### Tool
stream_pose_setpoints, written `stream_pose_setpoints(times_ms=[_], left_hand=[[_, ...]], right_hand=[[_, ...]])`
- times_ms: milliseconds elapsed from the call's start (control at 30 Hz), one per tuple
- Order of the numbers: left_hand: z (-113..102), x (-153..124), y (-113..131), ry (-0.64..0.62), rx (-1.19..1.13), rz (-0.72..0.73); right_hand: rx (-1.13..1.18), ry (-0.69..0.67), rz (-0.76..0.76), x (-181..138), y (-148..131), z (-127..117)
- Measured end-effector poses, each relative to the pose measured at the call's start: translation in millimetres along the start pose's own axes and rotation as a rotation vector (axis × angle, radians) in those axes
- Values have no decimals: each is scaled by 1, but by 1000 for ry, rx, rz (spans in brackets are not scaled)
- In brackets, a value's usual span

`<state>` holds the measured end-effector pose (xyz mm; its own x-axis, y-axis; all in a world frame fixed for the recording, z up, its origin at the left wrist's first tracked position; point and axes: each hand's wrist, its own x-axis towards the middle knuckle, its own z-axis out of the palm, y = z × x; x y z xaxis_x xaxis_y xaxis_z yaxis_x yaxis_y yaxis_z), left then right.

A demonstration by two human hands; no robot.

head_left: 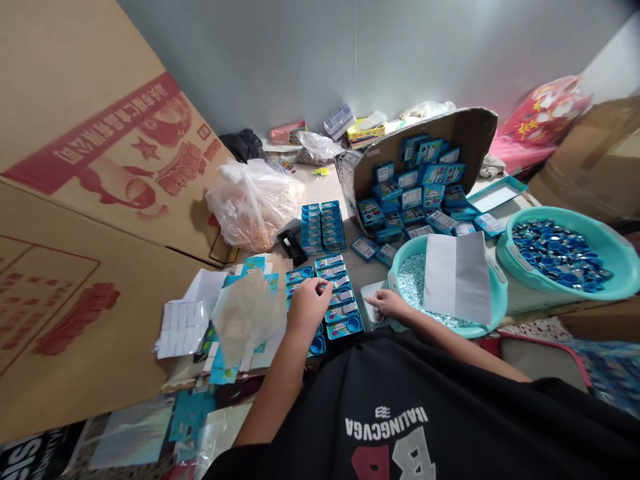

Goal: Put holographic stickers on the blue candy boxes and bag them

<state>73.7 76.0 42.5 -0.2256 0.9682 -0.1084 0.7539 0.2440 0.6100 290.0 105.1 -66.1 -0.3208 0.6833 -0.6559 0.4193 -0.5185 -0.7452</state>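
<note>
My left hand (pixel 307 303) rests on a row of small open blue boxes (pixel 336 300) on the table, fingers curled and pinched at one box near the row's top. My right hand (pixel 385 304) lies closed beside the rim of a teal basin (pixel 400 257) filled with small white pieces. What the right fingers hold, if anything, is too small to make out. A white sheet (pixel 457 277) lies across that basin.
A stack of closed blue boxes (pixel 323 227) stands behind the row. A tipped carton (pixel 465 127) spills blue packets. A second teal basin (pixel 615 267) holds blue caps. Large cardboard boxes (pixel 75 200) wall the left. A plastic bag (pixel 253 203) and loose white sheets (pixel 183 320) lie nearby.
</note>
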Motion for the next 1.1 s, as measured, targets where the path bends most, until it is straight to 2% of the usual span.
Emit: stream_pose_setpoints(times_ms=[133, 300, 467, 533, 800, 1100], left_hand=[[2, 10, 10, -15, 170, -24], [6, 13, 16, -33, 167, -92], [9, 25, 19, -226, 10, -181], [9, 30, 20, -254, -7, -199], [9, 33, 19, -277, 41, -218], [13, 32, 18, -233, 121, -176]], right_hand=[[106, 85, -55, -9, -9, -10], [171, 136, -155, -17, -30, -15], [196, 153, -199, -14, -45, -13], [208, 165, -201, -12, -47, -11], [260, 170, -202, -3, -48, -11], [244, 161, -235, -1, -49, -13]])
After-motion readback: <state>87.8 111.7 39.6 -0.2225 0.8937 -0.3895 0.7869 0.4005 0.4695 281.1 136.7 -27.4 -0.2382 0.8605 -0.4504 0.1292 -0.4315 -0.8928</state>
